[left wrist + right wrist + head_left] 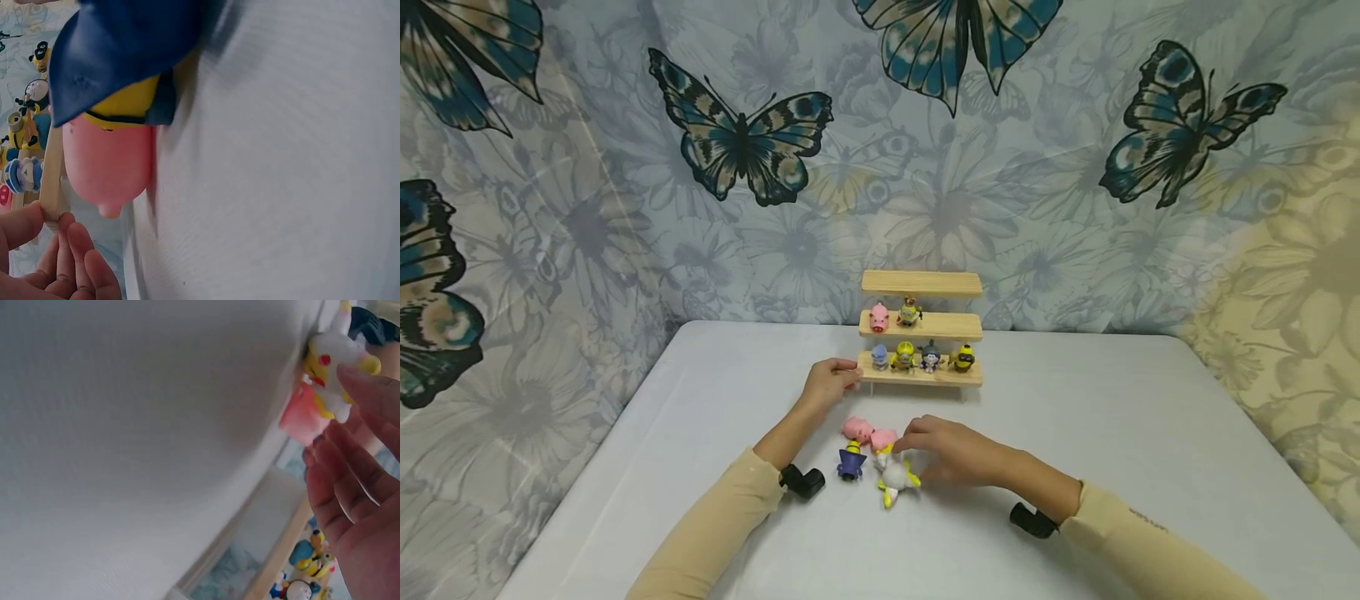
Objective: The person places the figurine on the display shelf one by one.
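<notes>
My left hand pinches the left end of the lowest board of a three-tier wooden display shelf; the left wrist view shows thumb and fingertip on the board's corner. My right hand is at a white-and-yellow toy figure lying on the table. In the right wrist view, the thumb overlaps this figure, with the other fingers spread loosely beyond it. Two pink toy figures lie just behind. Left of the white figure is a yellow figure in a dark blue cape.
Several small figures stand on the lowest tier, among them a yellow one. A pink pig and a yellow figure stand on the middle tier. The white table ends at a butterfly-patterned wall covering.
</notes>
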A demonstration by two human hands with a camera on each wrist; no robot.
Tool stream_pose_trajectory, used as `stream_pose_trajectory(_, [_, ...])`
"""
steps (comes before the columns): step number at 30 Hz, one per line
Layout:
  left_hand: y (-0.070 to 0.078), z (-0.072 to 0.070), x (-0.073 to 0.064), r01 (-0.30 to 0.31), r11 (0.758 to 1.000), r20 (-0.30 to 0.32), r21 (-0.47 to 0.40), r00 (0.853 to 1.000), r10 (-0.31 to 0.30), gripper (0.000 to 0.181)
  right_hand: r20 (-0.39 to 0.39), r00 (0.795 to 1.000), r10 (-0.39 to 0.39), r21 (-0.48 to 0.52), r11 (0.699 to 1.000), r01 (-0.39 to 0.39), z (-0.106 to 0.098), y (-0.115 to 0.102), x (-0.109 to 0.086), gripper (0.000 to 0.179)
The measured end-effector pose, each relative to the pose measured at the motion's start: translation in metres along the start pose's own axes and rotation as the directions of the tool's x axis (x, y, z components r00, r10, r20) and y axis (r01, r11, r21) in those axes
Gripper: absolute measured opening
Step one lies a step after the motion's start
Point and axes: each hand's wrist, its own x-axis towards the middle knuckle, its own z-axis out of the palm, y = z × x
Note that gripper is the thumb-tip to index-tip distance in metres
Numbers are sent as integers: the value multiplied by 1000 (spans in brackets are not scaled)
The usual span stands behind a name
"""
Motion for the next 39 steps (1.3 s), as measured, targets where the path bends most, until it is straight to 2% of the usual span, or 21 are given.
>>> stream_pose_trajectory(8, [0, -1, -2, -27, 999, -28, 23, 999, 28, 26, -42, 997, -65, -25, 998, 64, 8, -5, 0, 30])
stream_pose_trajectory(12, [3, -1, -3, -44, 999, -50, 30, 998, 45, 23, -77, 989, -130, -58, 990, 125, 9, -8, 1, 25])
stream_pose_trajectory(17, [4, -1, -3, -57, 998, -65, 39, 996, 59, 21, -119, 963, -243, -130, 965, 228, 13, -10, 4, 16])
stream_pose_trajectory(21, [3, -1, -3, -69, 996, -73, 56, 995, 73, 20, -137, 943, -305, -185, 943, 278, 16, -10, 5, 15])
stream_pose_trajectory(27, [2, -1, -4, -73, 994, -86, 75, 993, 80, 21, -240, 893, -381, -246, 914, 324, 18, -9, 6, 14])
stream_pose_trajectory(30, [2, -1, -4, -74, 994, -91, 76, 993, 81, 21, -298, 881, -367, -212, 925, 314, 17, -6, 5, 14])
stream_pose_trajectory(39, [2, 0, -5, -53, 996, -89, 75, 994, 60, 21, -397, 890, -226, -33, 972, 232, 9, 3, -1, 13])
